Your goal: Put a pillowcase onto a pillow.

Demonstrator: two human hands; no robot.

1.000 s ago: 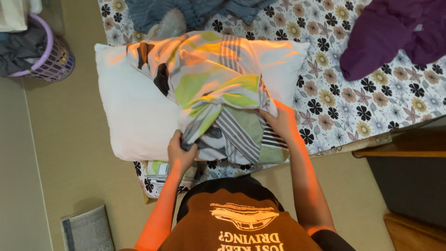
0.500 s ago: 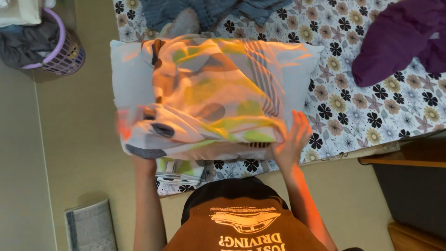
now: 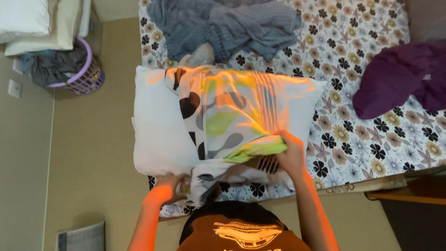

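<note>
White pillow [image 3: 158, 135] on floral bedsheet [image 3: 371, 135], half inside patterned pillowcase [image 3: 227, 116]. Right hand [image 3: 290, 155] clenched on bunched case edge; left hand [image 3: 169, 186] pinching lower corner.

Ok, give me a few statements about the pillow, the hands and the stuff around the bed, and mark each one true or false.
1. The right hand grips the patterned pillowcase at its bunched edge. True.
2. The pillow is fully covered by the pillowcase. False: its white left part is bare.
3. The left hand is at the near edge of the pillow, under the pillowcase's hanging end. True.
4. A purple cloth lies in the basket. False: it lies on the floral bedsheet, and the basket holds dark clothes.
5. A grey knitted blanket lies crumpled on the bed beyond the pillow. True.
</note>
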